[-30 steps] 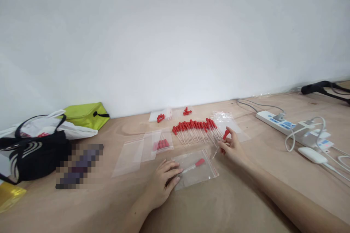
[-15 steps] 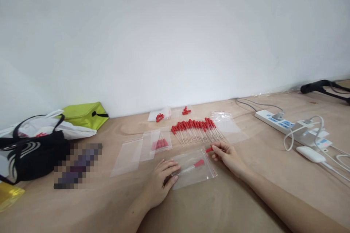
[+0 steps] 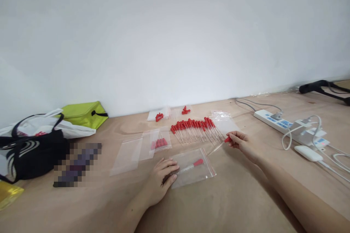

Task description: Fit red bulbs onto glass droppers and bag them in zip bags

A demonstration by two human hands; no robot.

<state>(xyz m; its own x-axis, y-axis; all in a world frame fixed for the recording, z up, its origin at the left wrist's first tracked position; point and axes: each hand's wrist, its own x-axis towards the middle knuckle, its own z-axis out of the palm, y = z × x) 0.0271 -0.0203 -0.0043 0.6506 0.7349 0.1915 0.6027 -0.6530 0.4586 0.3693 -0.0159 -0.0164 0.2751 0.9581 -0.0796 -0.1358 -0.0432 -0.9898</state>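
In my right hand (image 3: 240, 143), the thumb and fingertips pinch the red rubber bulb of a glass dropper (image 3: 218, 147). Its thin clear tube points left and down, the tip close to the mouth of a clear zip bag (image 3: 188, 178). My left hand (image 3: 164, 178) grips the left end of that bag, fingers on top and thumb at the near side. Inside the bag lies another dropper (image 3: 198, 162), bulb toward the opening. Just behind stretches a row of several red-bulbed droppers (image 3: 193, 125), tubes toward me.
Left of the row are empty zip bags (image 3: 127, 156) and a bag of droppers (image 3: 160, 143). Small bags with red bulbs (image 3: 159, 117) lie near the wall. On the right is a power strip (image 3: 284, 123) with cables; at left, a black bag (image 3: 38, 156) and a green bag (image 3: 84, 113).
My right hand has moved right and slightly back from the bag's mouth, carrying the dropper, whose glass tube now shows outside the bag. My left hand keeps its place on the bag.
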